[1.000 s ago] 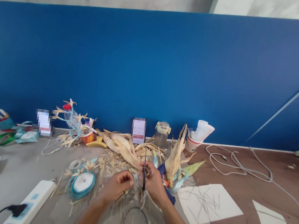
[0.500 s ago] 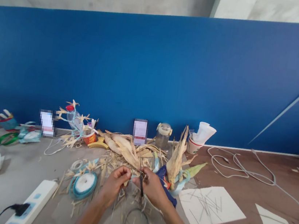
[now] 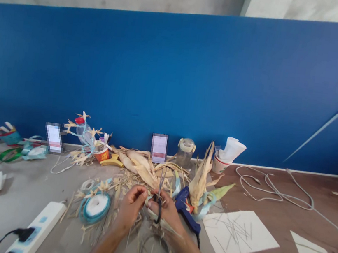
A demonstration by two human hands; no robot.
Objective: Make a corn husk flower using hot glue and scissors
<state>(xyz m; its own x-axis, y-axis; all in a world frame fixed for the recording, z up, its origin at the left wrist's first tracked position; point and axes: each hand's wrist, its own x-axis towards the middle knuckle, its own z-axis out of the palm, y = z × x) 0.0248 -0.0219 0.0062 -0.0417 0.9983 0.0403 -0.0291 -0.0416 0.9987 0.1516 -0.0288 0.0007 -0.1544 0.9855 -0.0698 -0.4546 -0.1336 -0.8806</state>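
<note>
My left hand (image 3: 130,204) is closed, its thumb and fingertips pinching a small pale husk piece (image 3: 148,199). Close beside it, my right hand (image 3: 169,214) is wrapped round a pair of dark-handled scissors (image 3: 162,179), whose blades point up and away from me. The right fingertips come up to the same husk piece; whether they grip it too, I cannot tell. Just beyond both hands lies a heap of dried corn husks (image 3: 138,167) with scraps. A blue glue gun (image 3: 189,215) rests right of my right hand. Below the hands is a thin dark wire ring (image 3: 141,252).
To the left are a blue ribbon roll (image 3: 96,208) and a white power strip (image 3: 40,225). White paper (image 3: 218,245) bearing thin wires lies right. Along the blue partition stand a phone (image 3: 159,148), a lidded jar (image 3: 185,153), a paper cup (image 3: 219,166) and a bottle (image 3: 83,132) with husk flowers.
My right hand has shifted slightly left, towards my left hand, and turned, so the scissors stand more upright. More of the glue gun now shows. The left hand stays pinched.
</note>
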